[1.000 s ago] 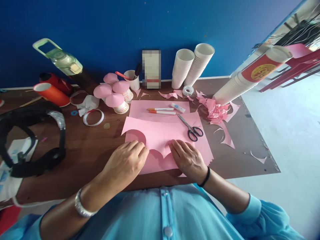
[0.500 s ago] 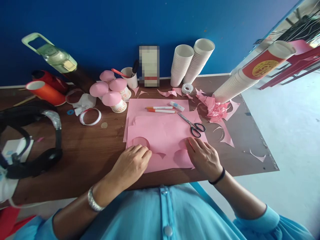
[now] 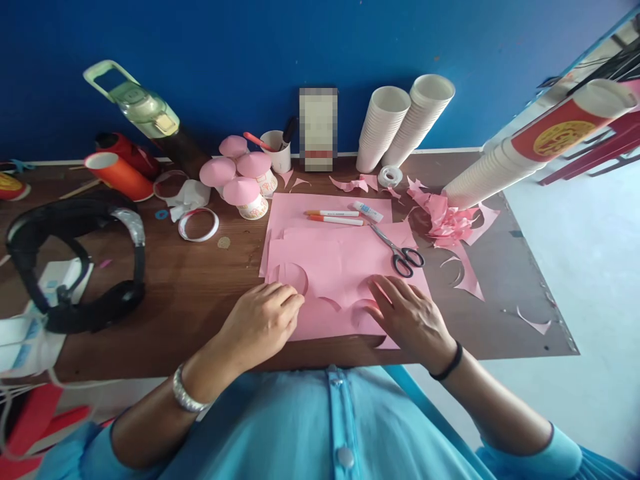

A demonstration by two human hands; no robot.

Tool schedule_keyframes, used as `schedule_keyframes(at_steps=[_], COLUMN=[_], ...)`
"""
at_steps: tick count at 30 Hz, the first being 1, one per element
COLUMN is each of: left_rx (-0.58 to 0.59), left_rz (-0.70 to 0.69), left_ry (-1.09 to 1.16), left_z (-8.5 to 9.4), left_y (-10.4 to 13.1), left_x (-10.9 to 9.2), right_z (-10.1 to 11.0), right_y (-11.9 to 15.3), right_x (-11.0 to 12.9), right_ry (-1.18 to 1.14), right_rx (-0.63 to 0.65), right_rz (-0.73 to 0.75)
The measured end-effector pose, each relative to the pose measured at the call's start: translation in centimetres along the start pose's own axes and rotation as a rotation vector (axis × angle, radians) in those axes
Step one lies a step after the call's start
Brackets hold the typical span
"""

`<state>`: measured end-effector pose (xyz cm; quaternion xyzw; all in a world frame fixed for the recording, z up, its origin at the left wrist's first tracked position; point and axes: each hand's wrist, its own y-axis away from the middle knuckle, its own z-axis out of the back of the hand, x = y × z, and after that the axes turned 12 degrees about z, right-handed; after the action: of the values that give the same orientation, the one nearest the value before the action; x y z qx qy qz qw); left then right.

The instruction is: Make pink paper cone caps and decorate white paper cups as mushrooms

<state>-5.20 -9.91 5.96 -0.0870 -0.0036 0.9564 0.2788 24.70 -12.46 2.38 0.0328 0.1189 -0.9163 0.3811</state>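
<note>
My left hand is closed, its knuckles up, at the left front of a stack of pink paper sheets. A round pink paper piece shows past its fingers, its near edge in their grip. My right hand lies over the stack's right front with its thumb apart from stretched fingers. Beside that thumb is another rounded pink paper piece, partly hidden by the hand. Black-handled scissors lie just beyond my right fingers. Two markers and a glue tube rest on the sheets.
Pink-topped paper cups stand at the back left, near a pen cup and a bottle. White cup stacks and a tape roll are behind. Crumpled pink scraps lie right. A black headset sits left.
The view has shifted left, so the table's things appear farther right. My right fingers have spread, with the thumb now apart. My left hand stays closed at the round piece.
</note>
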Motion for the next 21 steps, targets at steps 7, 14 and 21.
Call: schedule_keyframes(at_steps=[7,14,21], left_rx=[0.059,0.020,0.030], left_rz=[-0.021,-0.044,-0.130], left_ry=[-0.010,0.044,0.032], left_z=[0.6,0.9,-2.1], left_y=[0.1,-0.5,-2.9], left_x=[0.8,0.9,-0.5], right_z=[-0.4,-0.1,0.3], right_y=[-0.4,-0.9,-2.2], right_x=[0.7,1.5,1.9], right_ry=[-0.018,-0.108,-0.279], right_rx=[-0.015,-0.016,0.021], right_rz=[0.018,0.064,0.151])
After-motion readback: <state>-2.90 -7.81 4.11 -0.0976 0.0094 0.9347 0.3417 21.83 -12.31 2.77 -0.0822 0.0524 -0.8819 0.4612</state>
